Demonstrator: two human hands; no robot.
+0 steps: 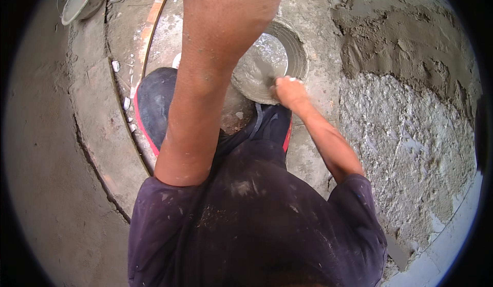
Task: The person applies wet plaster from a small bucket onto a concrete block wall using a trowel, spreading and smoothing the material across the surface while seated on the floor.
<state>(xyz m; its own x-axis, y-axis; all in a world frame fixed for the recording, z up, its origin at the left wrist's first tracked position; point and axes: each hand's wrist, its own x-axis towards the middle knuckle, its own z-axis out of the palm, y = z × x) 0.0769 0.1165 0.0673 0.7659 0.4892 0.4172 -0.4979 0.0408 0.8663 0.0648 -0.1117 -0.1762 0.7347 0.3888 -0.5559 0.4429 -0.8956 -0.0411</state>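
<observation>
My right hand is closed at the near right rim of a round grey basin. Wet grey mortar lies in the basin, with a pale, shiny wet surface on its far side. Dark blur beside the fingers hides what they hold. My left forearm rises across the middle of the view and covers part of the basin. The left hand is beyond the upper edge, out of sight.
My dark shoes with red soles stand near the basin. Rough and smoother wet mortar covers the surface at right. A narrow wooden strip lies at the far left, near a second bucket. White chips dot the left floor.
</observation>
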